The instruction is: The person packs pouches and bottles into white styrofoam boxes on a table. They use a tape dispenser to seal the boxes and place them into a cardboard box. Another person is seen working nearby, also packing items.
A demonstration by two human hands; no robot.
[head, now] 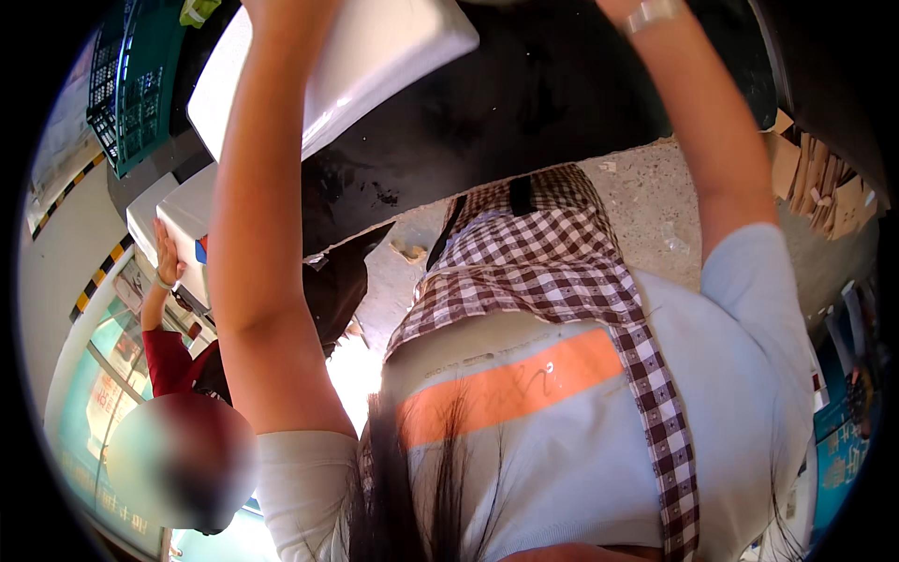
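Both my hands are out of view beyond the top edge; only the arms show. My left forearm crosses in front of a large white block or box with rounded edges, which rests on a black tabletop. Whether the left hand touches it cannot be seen. My right forearm reaches over the right part of the tabletop, with a metal watch or bracelet at the wrist. The table's near edge runs in front of my brown-and-white checked apron.
On the left, another person's hand is against a white box. Green plastic crates stand at upper left. Flattened cardboard is stacked at right. Dark sheeting hangs below the table edge, above a concrete floor.
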